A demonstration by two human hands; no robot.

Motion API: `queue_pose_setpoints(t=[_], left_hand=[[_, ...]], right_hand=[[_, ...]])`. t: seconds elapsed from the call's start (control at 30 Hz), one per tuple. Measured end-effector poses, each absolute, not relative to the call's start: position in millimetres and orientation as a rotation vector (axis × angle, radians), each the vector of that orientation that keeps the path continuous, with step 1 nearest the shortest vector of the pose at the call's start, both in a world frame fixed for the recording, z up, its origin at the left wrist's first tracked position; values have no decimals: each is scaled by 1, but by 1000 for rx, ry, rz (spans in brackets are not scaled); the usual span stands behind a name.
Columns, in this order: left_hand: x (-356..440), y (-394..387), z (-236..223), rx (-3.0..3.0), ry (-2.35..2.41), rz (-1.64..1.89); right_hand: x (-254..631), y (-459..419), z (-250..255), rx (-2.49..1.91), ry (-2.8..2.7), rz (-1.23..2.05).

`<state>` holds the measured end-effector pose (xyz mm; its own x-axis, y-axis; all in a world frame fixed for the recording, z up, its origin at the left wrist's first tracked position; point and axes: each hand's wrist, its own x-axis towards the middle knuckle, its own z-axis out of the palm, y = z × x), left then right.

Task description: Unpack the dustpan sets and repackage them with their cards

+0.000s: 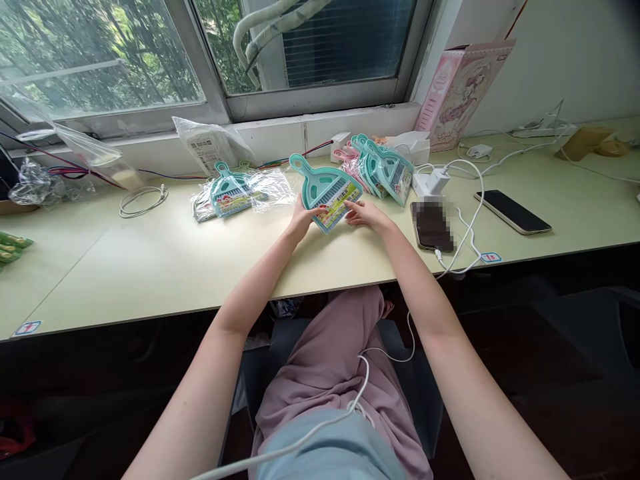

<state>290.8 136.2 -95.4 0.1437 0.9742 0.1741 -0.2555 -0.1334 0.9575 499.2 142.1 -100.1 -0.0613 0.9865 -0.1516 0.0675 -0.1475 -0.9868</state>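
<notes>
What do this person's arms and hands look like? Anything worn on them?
The left hand and right hand are bare, without gloves. No sleeve, watch or bracelet shows on the left arm or right arm. The top is light blue.

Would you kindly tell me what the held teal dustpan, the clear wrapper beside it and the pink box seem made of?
Teal dustpan: likely moulded plastic, smooth and slightly glossy, judging by its even colour and rounded outline.
Clear wrapper: apparently thin, shiny plastic film, see-through and crinkled.
Pink box: probably smooth printed cardboard, given its flat sides and straight edges.
</notes>
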Motion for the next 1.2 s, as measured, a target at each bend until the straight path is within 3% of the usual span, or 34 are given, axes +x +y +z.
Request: queue_pose_setpoints(t=[0.17, 1.03, 1.2], left_hand=[[291, 138, -97, 1215, 795, 1309], [292, 133, -94, 1273, 723, 1251], [272, 147, -88, 1464, 979, 1326]], right_hand=[[496, 135, -96, -979, -1142, 1600], [487, 131, -97, -946, -1090, 1472], [493, 134, -97, -975, -1067, 1395]])
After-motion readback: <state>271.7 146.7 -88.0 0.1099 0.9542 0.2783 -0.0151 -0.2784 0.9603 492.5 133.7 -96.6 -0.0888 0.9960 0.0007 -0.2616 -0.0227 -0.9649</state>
